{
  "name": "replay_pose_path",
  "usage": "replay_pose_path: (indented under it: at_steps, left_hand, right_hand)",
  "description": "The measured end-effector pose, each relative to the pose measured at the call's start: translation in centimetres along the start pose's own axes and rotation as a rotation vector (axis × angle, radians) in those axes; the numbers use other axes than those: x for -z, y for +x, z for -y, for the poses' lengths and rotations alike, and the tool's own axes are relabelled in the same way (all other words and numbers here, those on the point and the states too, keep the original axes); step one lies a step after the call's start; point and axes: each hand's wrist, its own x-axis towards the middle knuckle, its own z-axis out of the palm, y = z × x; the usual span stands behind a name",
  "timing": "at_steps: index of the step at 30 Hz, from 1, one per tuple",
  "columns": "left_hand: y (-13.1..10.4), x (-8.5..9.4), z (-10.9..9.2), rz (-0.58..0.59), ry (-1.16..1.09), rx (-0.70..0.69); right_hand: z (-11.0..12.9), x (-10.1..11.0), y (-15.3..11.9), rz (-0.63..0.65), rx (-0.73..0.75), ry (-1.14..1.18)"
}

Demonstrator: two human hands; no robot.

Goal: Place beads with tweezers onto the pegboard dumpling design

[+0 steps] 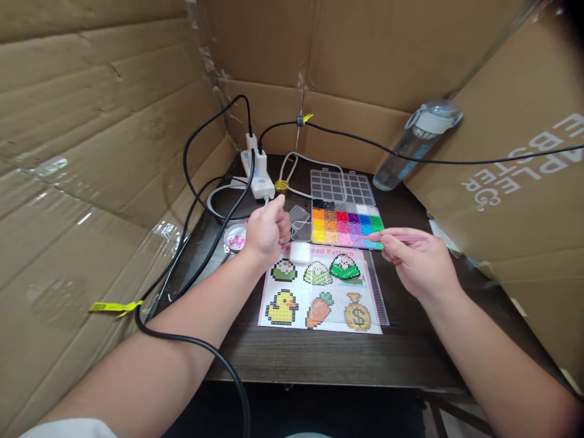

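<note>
Curled into a loose fist, my left hand hovers at ten o'clock of the pattern sheet; whether it pinches anything I cannot tell. My right hand presses thumb and fingers around thin pink tweezers, tips aimed at the bead box, whose open lid lies flat at twelve o'clock so every colour stays reachable. On the dark table, the sheet lies square before me for reading. Small clear pegboards sit just beside the box, a dish of pink beads at nine o'clock of my left hand.
</note>
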Motion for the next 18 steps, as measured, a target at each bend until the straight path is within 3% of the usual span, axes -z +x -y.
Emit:
replay_pose_path:
  at_steps: [6,11,18]
  left_hand:
    - [0.2,0.0,0.2,-0.013,0.056,0.023]
    - [-0.1,-0.4,-0.3,-0.003,0.057,0.055]
    - [-0.1,-0.5,-0.6,0.007,0.024,0.062]
  right_hand:
    - [-3.6,0.7,-0.8,0.079,-0.110,0.018]
    - [-4.2,0.7,-0.7,0.125,-0.176,0.031]
    - [-4.4,1.0,-0.6,0.164,-0.142,-0.003]
